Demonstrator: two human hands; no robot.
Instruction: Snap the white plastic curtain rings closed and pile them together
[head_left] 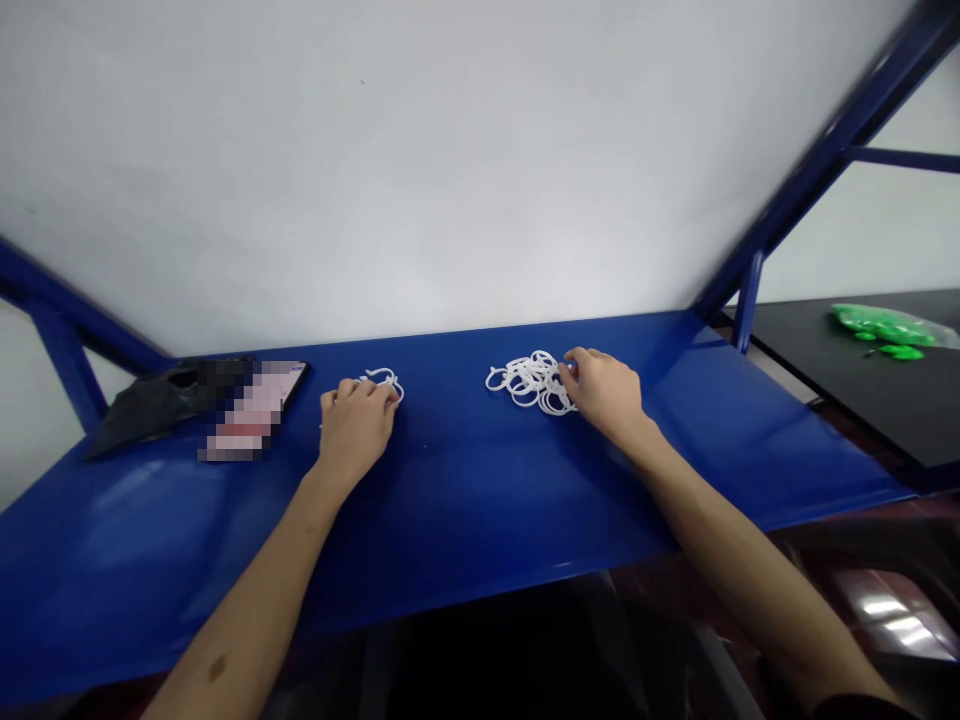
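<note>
Rings lie piled on the table, with others under the left hand, fingers curled. The right hand bends its fingers at the pile's right edge; whether either grips a ring, I cannot tell.

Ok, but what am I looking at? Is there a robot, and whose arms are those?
No robot here! Those are a person's own bare arms. There's just one picture, from a camera on that person's head, looking forward and down.

On the blue table is a pile of white rings. The right hand is at the pile's right edge. The left hand is over a few more white pieces. The fingers hide too much to tell whether either hand is gripping anything.

Farther left lie something black and floppy and a blurred-out flat thing. Off to the right, a black table holds bright green pieces.
</note>
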